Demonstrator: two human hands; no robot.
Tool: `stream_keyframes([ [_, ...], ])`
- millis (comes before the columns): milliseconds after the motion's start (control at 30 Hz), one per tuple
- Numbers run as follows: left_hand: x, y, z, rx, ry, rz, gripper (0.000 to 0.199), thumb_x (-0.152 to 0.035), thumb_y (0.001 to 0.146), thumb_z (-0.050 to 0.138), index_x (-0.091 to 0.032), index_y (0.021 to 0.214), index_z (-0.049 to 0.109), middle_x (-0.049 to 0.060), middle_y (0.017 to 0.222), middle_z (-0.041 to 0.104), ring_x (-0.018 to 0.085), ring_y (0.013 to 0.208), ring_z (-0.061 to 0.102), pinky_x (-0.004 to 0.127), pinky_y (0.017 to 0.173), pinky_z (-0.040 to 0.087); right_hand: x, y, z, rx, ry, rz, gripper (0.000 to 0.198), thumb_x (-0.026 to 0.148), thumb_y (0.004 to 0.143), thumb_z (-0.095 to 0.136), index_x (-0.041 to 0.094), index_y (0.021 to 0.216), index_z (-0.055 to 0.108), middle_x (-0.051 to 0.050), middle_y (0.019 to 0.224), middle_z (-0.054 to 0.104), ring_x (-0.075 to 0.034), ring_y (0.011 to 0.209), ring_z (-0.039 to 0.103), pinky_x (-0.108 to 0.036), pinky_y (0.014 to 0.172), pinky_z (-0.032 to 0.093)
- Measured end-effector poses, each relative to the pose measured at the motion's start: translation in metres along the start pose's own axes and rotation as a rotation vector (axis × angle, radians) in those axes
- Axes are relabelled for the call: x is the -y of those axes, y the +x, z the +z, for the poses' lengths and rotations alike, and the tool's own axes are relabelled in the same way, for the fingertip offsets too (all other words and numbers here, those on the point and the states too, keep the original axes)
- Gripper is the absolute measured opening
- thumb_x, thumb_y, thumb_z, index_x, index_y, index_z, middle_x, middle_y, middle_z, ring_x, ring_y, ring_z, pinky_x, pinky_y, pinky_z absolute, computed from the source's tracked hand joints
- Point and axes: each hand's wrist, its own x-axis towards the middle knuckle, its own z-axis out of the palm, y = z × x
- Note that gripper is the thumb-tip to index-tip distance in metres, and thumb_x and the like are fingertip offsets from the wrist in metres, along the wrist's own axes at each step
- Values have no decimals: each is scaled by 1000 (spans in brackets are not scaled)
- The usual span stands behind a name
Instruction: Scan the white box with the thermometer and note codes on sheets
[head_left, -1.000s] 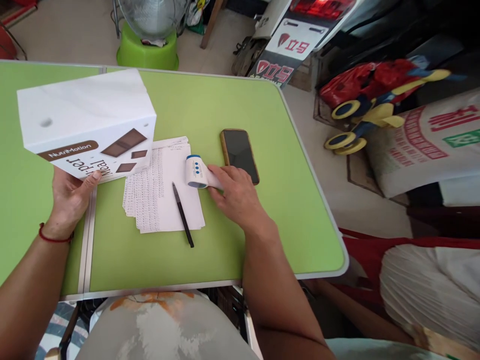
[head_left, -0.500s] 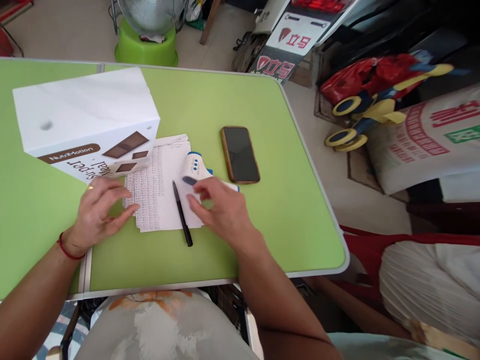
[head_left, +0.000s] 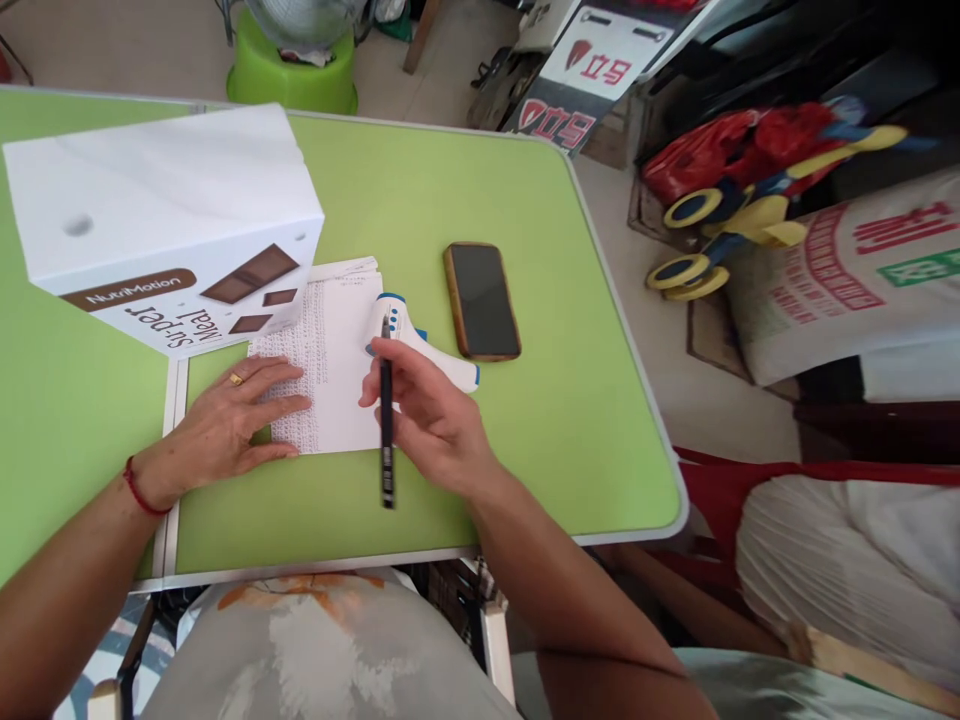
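Observation:
My left hand [head_left: 238,415] lies with fingers spread over the left part of a stack of paper [head_left: 349,370] covered partly in rows of small handwriting. A black pen [head_left: 387,430] is pinched in my right hand [head_left: 431,410], its tip pointing away from me, above the paper's right edge. Just beyond that hand lies a white and blue infrared thermometer [head_left: 442,362], partly hidden by my fingers. A large white box [head_left: 172,195] printed "NutriMotion Super Meal" stands behind my left hand and overlaps the paper's far left corner.
A phone [head_left: 482,300] in a brown case lies right of the thermometer on the green table [head_left: 585,430]. Past the far edge, a fan rests on a green stool [head_left: 292,72]. Another person in a pale top [head_left: 810,550] sits at the right, near a printed sack [head_left: 862,280].
My right hand has picked up the pen from the paper and turned it more upright. The left hand has come down flat onto the sheets, fingers stretched out.

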Motion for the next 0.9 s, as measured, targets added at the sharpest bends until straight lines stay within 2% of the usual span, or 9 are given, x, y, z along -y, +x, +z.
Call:
stream_keyframes([
  [100, 0, 0, 3, -14, 38, 28, 42, -50, 92, 62, -23, 125, 63, 15, 138, 56, 35, 132, 48, 55, 107, 45, 12, -2, 2, -69, 79, 90, 36, 51, 84, 67, 25, 108, 60, 1, 74, 56, -15, 68, 54, -32, 64, 50],
  [200, -2, 1, 5, -34, 64, 52, 43, -48, 93, 61, -18, 124, 64, 18, 137, 56, 36, 130, 49, 55, 106, 46, 8, -1, 4, -42, 154, 143, 38, 58, 91, 53, 22, 94, 66, 1, 65, 53, -14, 61, 52, -32, 60, 46],
  [267, -3, 1, 6, -27, 68, 45, 43, -47, 94, 60, -17, 125, 63, 18, 137, 56, 37, 130, 48, 55, 106, 46, -3, 0, 8, -3, 186, 183, 38, 53, 91, 51, 21, 95, 70, 0, 65, 57, -15, 62, 54, -32, 60, 47],
  [400, -5, 1, 3, 19, 29, 9, 45, -49, 94, 59, -20, 128, 62, 17, 141, 54, 36, 133, 46, 55, 109, 43, -22, 6, 20, -127, 61, 284, 15, 32, 78, 61, 22, 85, 69, 1, 67, 62, -13, 59, 54, -29, 56, 46],
  [467, -5, 1, 0, 32, 12, -4, 45, -49, 94, 58, -20, 129, 62, 17, 142, 53, 36, 135, 45, 56, 110, 41, -24, 8, 25, -176, -3, 274, 10, 27, 71, 63, 22, 79, 66, 1, 67, 63, -13, 58, 54, -27, 53, 44],
  [533, -5, 1, -2, 38, 6, -15, 44, -48, 95, 58, -21, 130, 61, 16, 142, 53, 36, 136, 44, 56, 111, 41, -23, 10, 29, -217, -35, 258, 8, 26, 69, 61, 22, 76, 62, 2, 65, 62, -12, 56, 52, -27, 52, 43],
  [667, -5, 1, 0, 33, 30, 10, 44, -46, 95, 58, -20, 131, 59, 16, 142, 53, 36, 135, 45, 55, 111, 41, -25, 8, 34, -271, -116, 196, 5, 24, 71, 62, 23, 70, 57, 4, 58, 57, -11, 51, 48, -25, 50, 41],
  [900, -7, 0, 1, 18, 100, 55, 45, -44, 98, 55, -14, 131, 58, 19, 141, 52, 37, 135, 43, 58, 109, 44, -31, 7, 38, -254, -226, -11, 9, 21, 77, 58, 22, 69, 56, 6, 55, 56, -8, 47, 48, -22, 48, 40],
])
